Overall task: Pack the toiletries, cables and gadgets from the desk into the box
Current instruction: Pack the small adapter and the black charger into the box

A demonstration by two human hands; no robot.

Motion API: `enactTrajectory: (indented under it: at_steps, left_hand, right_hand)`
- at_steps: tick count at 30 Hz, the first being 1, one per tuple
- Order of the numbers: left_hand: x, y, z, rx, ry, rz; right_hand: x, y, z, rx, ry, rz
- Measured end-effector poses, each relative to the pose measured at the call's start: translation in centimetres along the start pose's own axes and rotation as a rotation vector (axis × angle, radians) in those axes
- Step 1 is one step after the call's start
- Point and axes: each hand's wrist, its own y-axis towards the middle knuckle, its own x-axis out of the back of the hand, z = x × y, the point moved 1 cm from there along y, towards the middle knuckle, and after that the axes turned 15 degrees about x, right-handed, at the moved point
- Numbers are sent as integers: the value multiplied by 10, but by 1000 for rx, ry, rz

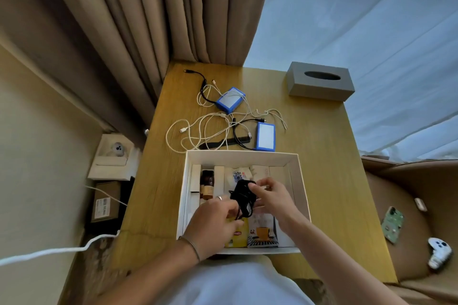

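A white open box sits on the wooden desk in front of me. It holds a brown bottle, white tubes, a yellow tea packet and other sachets. Over the box, my left hand and my right hand together grip a coiled black cable bundle. Behind the box lie tangled white cables, a black comb, and two blue-edged gadgets with black cables.
A grey tissue box stands at the desk's far right. Curtains hang behind. A brown armchair at right holds a phone and a white game controller. Boxes and a white cord lie on the floor at left.
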Motion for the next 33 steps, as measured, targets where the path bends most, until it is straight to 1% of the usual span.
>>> enactTrajectory:
  at_steps: [3, 4, 7, 11, 16, 21, 24, 28, 30, 33]
  left_hand:
    - [4, -4, 9, -37, 118, 124]
    - [8, -5, 11, -45, 141, 131]
    - [20, -4, 17, -74, 188, 33]
    - [32, 0, 23, -87, 142, -91]
    - [36, 3, 23, -106, 138, -139]
    - [37, 13, 17, -138, 122, -176]
    - [42, 24, 8, -166, 134, -198]
    - [57, 45, -8, -172, 139, -237]
    - [66, 61, -17, -138, 124, -256]
    - [80, 91, -28, -71, 100, -262]
  right_hand:
    - [-3, 3, -8, 15, -97, -1]
    - [-4, 4, -11, 28, -141, -4]
    - [-10, 5, -21, 67, -263, 16]
    - [-20, 3, -35, 135, -506, 86]
    - [-24, 0, -36, 270, -825, 149]
    - [-26, -1, -31, 352, -978, 169]
    - [-24, 2, -17, 435, -981, 134]
    - [-14, 16, 24, 527, -921, 60]
    - [-6, 27, 48, 551, -851, 0]
    - [6, 48, 76, 540, -718, -86]
